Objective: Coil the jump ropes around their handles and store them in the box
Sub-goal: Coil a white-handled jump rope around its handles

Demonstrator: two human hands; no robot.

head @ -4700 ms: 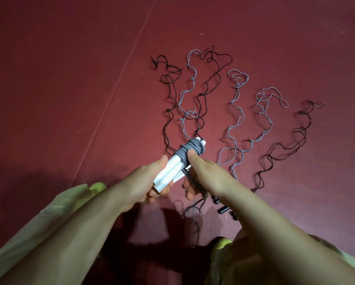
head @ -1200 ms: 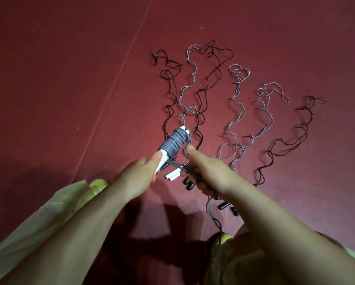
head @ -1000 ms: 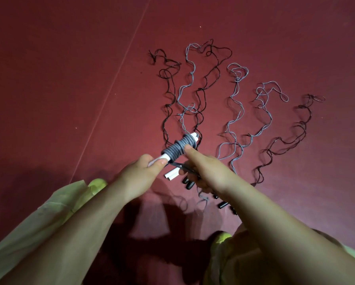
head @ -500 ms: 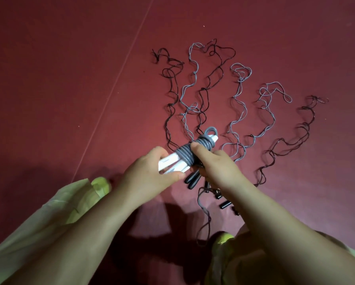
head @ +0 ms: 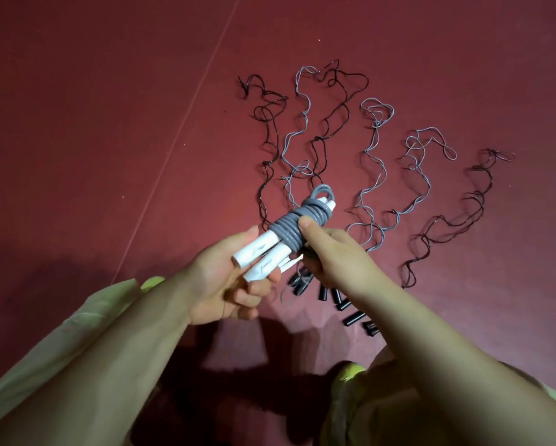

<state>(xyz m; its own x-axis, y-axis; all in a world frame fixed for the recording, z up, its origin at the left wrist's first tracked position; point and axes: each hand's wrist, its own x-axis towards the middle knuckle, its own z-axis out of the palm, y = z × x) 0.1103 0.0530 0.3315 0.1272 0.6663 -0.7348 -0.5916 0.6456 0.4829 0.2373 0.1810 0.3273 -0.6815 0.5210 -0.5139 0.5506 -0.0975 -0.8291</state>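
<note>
Two white handles (head: 260, 255) lie side by side with a grey jump rope (head: 291, 227) coiled tightly round their upper half; a small grey loop sticks up at the far tip. My left hand (head: 220, 286) grips the handles' bare lower ends. My right hand (head: 336, 257) pinches the coil, thumb pressed on top of the wraps. Several uncoiled black ropes (head: 453, 222) and grey ropes (head: 371, 175) lie wavy on the red floor (head: 109, 123) beyond. No box is in view.
Several black handles (head: 350, 312) lie on the floor just under my right wrist. A pale seam line (head: 186, 120) runs diagonally across the floor at left. My yellow-green sleeves and knees fill the bottom of the view.
The loose tail of grey rope that hung below my right hand has been wound up; the bundle has lifted slightly and my left hand has shifted down to the handles' ends.
</note>
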